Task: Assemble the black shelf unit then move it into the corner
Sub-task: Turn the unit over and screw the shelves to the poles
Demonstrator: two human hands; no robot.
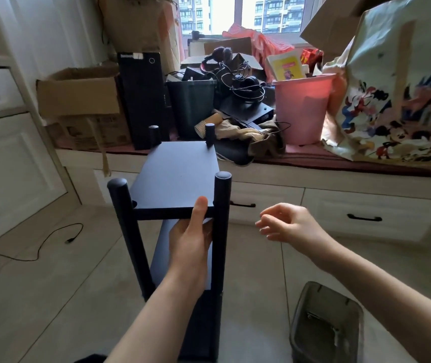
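Note:
The black shelf unit [177, 176] stands upright on the tiled floor in front of me, with round black posts at its corners and a lower board visible beneath the top one. My left hand [192, 231] grips the near edge of the top board, thumb on top and fingers underneath, close to the near right post. My right hand [290, 224] hovers to the right of the unit, apart from it, fingers loosely spread and holding nothing.
A window seat [340, 163] with drawers runs behind the unit, piled with cardboard boxes [78, 93], a black computer tower [143, 100], a pink bucket [300, 108], cables and a printed bag [403, 95]. A translucent bin [327, 326] stands at lower right. A black cable [52, 239] lies on the floor at left.

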